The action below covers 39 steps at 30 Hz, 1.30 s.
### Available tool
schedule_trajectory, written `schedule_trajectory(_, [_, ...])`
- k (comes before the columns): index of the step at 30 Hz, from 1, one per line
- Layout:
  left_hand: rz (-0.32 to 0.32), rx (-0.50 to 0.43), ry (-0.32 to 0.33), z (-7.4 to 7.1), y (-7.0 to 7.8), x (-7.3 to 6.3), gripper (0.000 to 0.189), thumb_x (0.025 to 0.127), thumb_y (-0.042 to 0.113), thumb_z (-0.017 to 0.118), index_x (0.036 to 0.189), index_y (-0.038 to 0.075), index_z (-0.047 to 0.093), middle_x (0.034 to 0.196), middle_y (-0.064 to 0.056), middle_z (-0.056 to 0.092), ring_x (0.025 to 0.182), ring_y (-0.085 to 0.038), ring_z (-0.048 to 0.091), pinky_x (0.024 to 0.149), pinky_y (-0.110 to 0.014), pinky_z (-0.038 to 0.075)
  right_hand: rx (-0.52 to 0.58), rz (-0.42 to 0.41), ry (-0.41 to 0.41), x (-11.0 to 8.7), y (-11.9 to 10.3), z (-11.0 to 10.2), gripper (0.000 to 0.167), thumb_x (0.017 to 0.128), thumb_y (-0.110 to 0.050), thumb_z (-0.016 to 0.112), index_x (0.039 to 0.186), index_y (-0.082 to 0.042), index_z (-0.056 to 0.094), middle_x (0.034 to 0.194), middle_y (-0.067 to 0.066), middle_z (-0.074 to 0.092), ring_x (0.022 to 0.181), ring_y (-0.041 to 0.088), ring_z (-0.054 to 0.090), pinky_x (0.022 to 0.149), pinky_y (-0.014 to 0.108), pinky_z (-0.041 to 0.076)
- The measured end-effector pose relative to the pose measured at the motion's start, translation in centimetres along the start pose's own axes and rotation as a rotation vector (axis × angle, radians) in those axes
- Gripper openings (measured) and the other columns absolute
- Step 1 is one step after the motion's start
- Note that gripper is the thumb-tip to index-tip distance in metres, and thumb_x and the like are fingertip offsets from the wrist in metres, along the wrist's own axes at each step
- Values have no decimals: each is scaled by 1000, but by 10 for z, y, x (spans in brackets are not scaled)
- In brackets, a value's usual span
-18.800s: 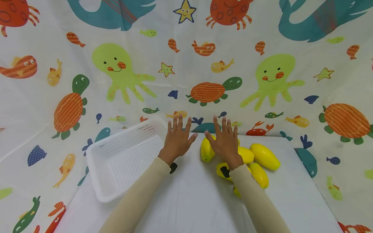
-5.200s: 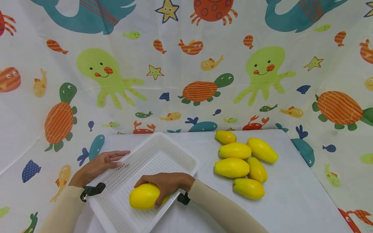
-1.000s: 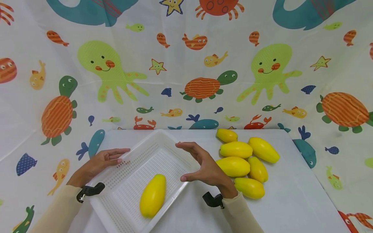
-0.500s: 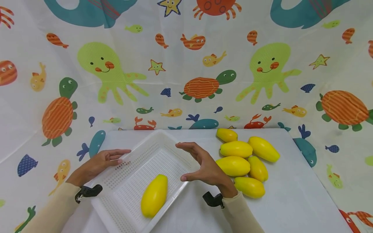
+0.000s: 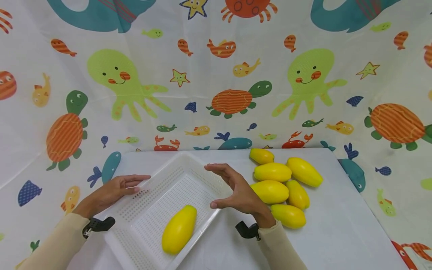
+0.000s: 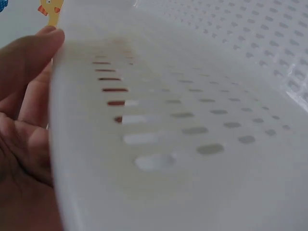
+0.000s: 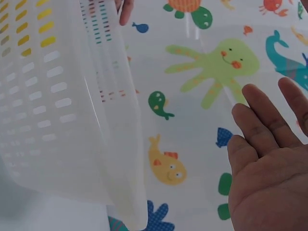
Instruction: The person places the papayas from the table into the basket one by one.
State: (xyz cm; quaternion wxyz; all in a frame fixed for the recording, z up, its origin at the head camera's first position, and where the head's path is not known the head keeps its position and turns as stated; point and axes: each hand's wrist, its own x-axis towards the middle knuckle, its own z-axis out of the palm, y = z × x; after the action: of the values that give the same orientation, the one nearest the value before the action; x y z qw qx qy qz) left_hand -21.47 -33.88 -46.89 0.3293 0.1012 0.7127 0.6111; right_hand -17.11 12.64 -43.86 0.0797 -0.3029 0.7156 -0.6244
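A white perforated plastic basket [image 5: 221,183] stands at an angle on the table, with one yellow papaya [image 5: 179,229] lying inside against its near right wall. My left hand [image 5: 113,193] rests along the outside of the basket's left rim, fingers fairly straight; the left wrist view shows the thumb [image 6: 48,41] by the rim's outer face. Over the basket's right side hovers my right hand [image 5: 241,195], thumb and fingers spread apart and nothing between them. In the right wrist view its palm is apart from the basket wall. Just right of it lie several more yellow papayas [image 5: 272,172].
A white cloth covers the table [image 5: 341,232]. Behind it hangs a white curtain [image 5: 202,22] printed with sea animals. Black wrist cameras are strapped on both wrists, over or beside beige sleeves [image 5: 280,247].
Some seconds ago my right hand held the papaya in the basket; it has let go and moved right. Earliest, both hands hovered and the basket was empty. Over the last second, hardly anything moves.
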Motion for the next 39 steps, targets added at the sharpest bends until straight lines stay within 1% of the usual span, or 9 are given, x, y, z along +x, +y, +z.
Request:
schedule_trajectory(4, [-9, -17, 23, 2, 2, -3, 55, 110, 9, 56, 163, 16, 42, 152, -20, 61, 120, -58, 67, 99, -67, 57, -1, -9, 6, 0, -1, -1, 89, 82, -36, 94, 157, -30, 46, 164, -8, 49, 157, 17, 40, 135, 56, 24])
schedule_trajectory(9, [-3, -27, 33, 4, 2, -6, 54, 110, 8, 56, 162, 15, 44, 150, -18, 64, 120, -57, 68, 100, -66, 56, 8, -19, 2, 0, -2, -2, 87, 83, -35, 93, 157, -29, 46, 164, -7, 49, 157, 18, 41, 134, 56, 24])
schedule_trajectory(11, [2, -25, 34, 5, 2, -6, 54, 110, 8, 56, 162, 15, 44, 150, -18, 64, 120, -57, 68, 100, -66, 56, 8, -19, 5, -1, -2, -2, 87, 83, -35, 93, 156, -30, 46, 164, -8, 49, 156, 16, 41, 135, 54, 24])
schedule_trajectory(16, [4, -25, 58, 11, 2, -7, 54, 109, 9, 59, 161, 15, 46, 149, -16, 65, 120, -55, 69, 99, -66, 57, 3, -24, 10, 0, -1, -3, 86, 83, -36, 92, 156, -30, 47, 163, -10, 50, 155, 13, 43, 135, 51, 24])
schedule_trajectory(21, [4, -43, 66, 17, 3, -7, 55, 108, 10, 60, 161, 16, 46, 149, -15, 65, 121, -53, 70, 99, -65, 57, -9, -18, 15, 0, -3, -5, 86, 83, -38, 92, 156, -30, 47, 163, -11, 50, 155, 12, 43, 136, 51, 23])
schedule_trajectory(28, [15, -53, 30, 22, 4, -8, 58, 109, 7, 57, 164, 19, 42, 152, -14, 63, 124, -51, 69, 100, -65, 56, -25, -18, 33, -2, -5, -10, 85, 83, -37, 92, 155, -29, 48, 163, -10, 50, 155, 12, 43, 136, 53, 22])
schedule_trajectory(32, [22, -42, -7, 23, 5, -9, 60, 109, 4, 56, 165, 17, 40, 155, -17, 60, 126, -52, 67, 102, -64, 56, -46, -14, 41, -4, -5, -13, 85, 83, -37, 92, 155, -29, 48, 163, -11, 50, 155, 12, 43, 135, 53, 23])
schedule_trajectory(35, [13, -40, -39, 24, 6, -8, 61, 108, 2, 56, 165, 15, 39, 158, -20, 56, 127, -53, 66, 103, -63, 56, -59, -3, 48, -6, -5, -17, 85, 83, -37, 92, 155, -29, 49, 163, -12, 50, 155, 12, 42, 134, 58, 24])
schedule_trajectory(39, [3, -63, -88, 26, 7, -7, 61, 108, 1, 54, 165, 14, 36, 160, -24, 51, 128, -57, 63, 103, -66, 54, -83, 14, 59, -10, -4, -24, 85, 83, -37, 92, 156, -28, 49, 163, -11, 51, 156, 14, 40, 132, 65, 25])
